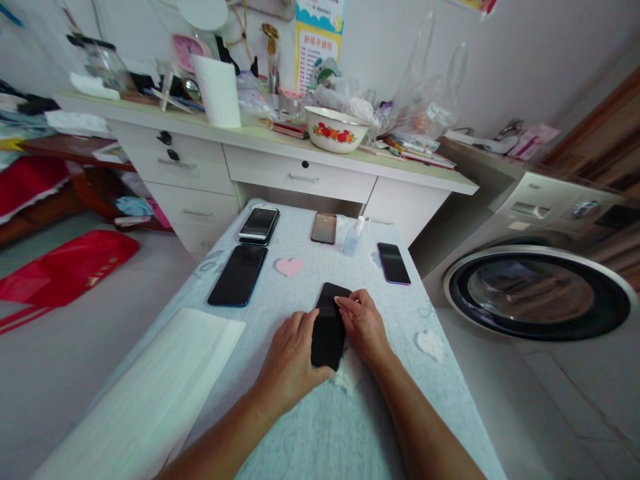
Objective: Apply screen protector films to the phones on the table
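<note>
A black phone (329,333) lies on the cloth-covered table (300,433) in front of me. My left hand (295,360) grips its left edge and lower end, thumb at the bottom. At its upper right, my right hand (363,323) has the fingers pinched together over the screen; whatever is between the fingertips is too small to make out. Another dark phone (239,275) rests to the left, with stacked phones (259,224) behind it. Farther back are a brownish phone or case (324,228) and a clear spray bottle (354,237). On the right lies a purple-edged phone (394,263).
A white sheet (145,393) covers the table's left side. Behind stands a white desk (300,179) bearing a flowered bowl (336,130) and a paper roll (217,92). A washing machine (540,267) is at the right, a red bag (70,267) on the floor at left.
</note>
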The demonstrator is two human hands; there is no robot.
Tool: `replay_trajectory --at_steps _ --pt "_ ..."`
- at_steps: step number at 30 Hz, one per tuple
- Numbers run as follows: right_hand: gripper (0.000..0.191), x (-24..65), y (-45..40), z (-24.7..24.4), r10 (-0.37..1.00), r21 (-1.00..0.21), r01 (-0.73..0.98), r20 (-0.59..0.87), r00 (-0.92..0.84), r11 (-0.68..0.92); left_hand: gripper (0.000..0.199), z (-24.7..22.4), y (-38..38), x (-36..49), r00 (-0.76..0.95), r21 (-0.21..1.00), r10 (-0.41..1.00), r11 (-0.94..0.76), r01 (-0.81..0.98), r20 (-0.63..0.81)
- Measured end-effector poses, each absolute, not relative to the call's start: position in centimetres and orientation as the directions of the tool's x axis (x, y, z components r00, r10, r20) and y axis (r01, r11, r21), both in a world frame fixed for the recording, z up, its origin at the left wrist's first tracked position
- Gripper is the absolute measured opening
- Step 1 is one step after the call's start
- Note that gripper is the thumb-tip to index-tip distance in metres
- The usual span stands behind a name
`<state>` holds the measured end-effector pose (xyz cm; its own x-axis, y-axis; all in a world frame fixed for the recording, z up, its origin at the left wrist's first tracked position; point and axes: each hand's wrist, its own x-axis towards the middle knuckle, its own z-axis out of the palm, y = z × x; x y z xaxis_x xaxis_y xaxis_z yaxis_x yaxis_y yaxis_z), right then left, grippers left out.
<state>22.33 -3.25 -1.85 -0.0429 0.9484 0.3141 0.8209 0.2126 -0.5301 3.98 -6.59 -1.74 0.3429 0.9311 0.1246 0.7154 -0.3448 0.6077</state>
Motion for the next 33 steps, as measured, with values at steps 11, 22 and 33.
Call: replay_trajectory --at_steps 11,22,33 --pt "0.032 22.6 -4.3 -0.9 0.933 -0.561 0.758 0.313 -0.178 0.333 0.084 -1.7 -7.0 4.3 0.259 0.549 0.951 -0.310 0.776 0.170" --pt "0.030 22.9 -4.2 -1.9 0.938 -0.531 0.813 0.342 -0.051 0.238 0.075 -1.4 -7.1 4.1 0.292 0.508 0.944 -0.329 0.796 0.153" --pt "0.026 21.0 -4.8 -1.6 0.936 -0.630 0.723 0.345 -0.064 0.282 0.063 -0.9 -7.7 3.2 0.302 0.522 0.948 -0.309 0.795 0.101"
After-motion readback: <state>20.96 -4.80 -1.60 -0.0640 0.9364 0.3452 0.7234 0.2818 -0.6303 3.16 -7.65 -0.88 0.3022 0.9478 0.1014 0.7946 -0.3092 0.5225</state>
